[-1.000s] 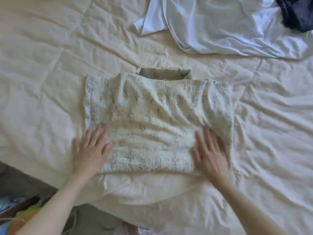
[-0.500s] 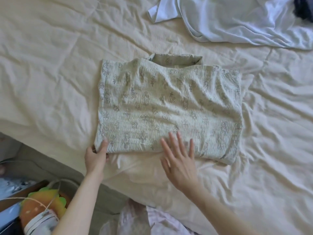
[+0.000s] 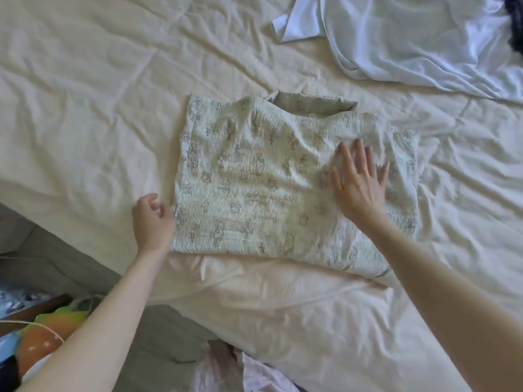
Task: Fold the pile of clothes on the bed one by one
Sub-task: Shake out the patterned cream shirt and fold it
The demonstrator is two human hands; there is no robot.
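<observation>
A pale green printed garment (image 3: pixel 254 176) lies folded into a rectangle on the cream bed sheet (image 3: pixel 99 123), its collar at the far edge. My right hand (image 3: pixel 358 182) presses flat on the garment's right part with the fingers spread. My left hand (image 3: pixel 152 219) sits at the garment's left edge near the lower corner. Its fingers are loosely curled and their tips just touch the edge, with the thumb apart and no cloth between them. A light blue garment (image 3: pixel 410 38) lies crumpled at the far right, with a dark garment (image 3: pixel 513 21) beside it at the frame's edge.
The bed's near edge runs diagonally at the lower left, over a grey floor (image 3: pixel 70 267). An orange and yellow object (image 3: pixel 45 335) with a cord lies on the floor at the lower left. Pinkish cloth (image 3: pixel 243 372) shows at the bottom middle.
My right hand slid from the garment's near edge up onto its right part. My left hand let go of the lower left corner and moved a little up the left edge.
</observation>
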